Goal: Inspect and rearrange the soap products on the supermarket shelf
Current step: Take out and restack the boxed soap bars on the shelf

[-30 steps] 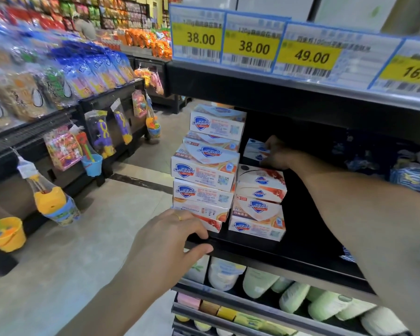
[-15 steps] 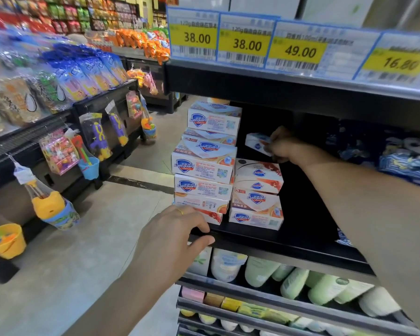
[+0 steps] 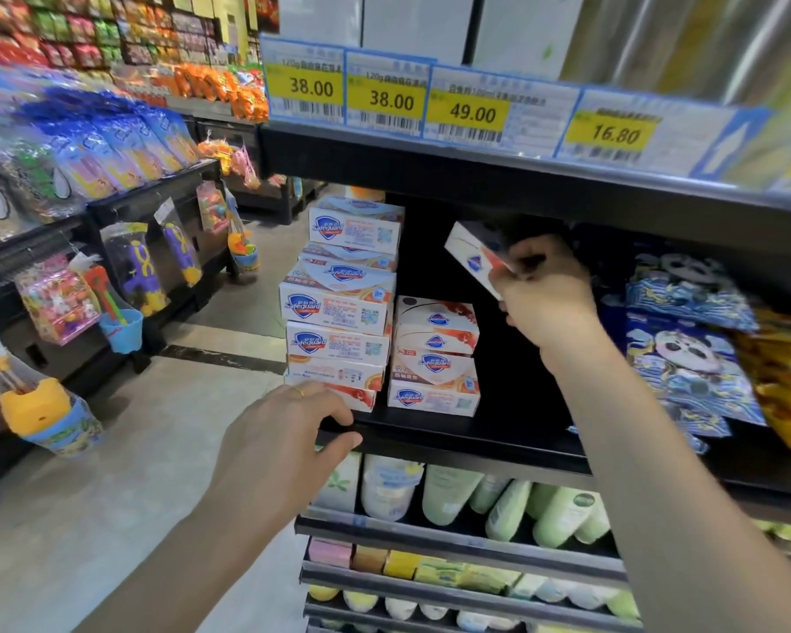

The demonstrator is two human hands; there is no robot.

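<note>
Two hands are engaged. My left hand (image 3: pixel 288 431) rests on the front lip of the black shelf (image 3: pixel 453 443), thumb below the edge and fingers curled over it, touching the bottom box of the tall Safeguard stack (image 3: pixel 343 308) directly above. My right hand (image 3: pixel 544 290) pinches one soap box (image 3: pixel 473 258), tilted and lifted clear, above and to the right of the short Safeguard stack (image 3: pixel 434 358).

Risk, judged from this position: the tall stack sits unevenly, its boxes offset. A nudge from my left fingers could shift its base and topple it toward the aisle. The held box is gripped by one end only; a loose pinch could drop it onto the short stack.

Readable text: "Safeguard" with a blue shield on the boxes. Price tags (image 3: pixel 387 100) above my right hand read 38.00, 38.00, 49.00, 16.80; "120g" heads the first two. Finer print is blurred.
</note>
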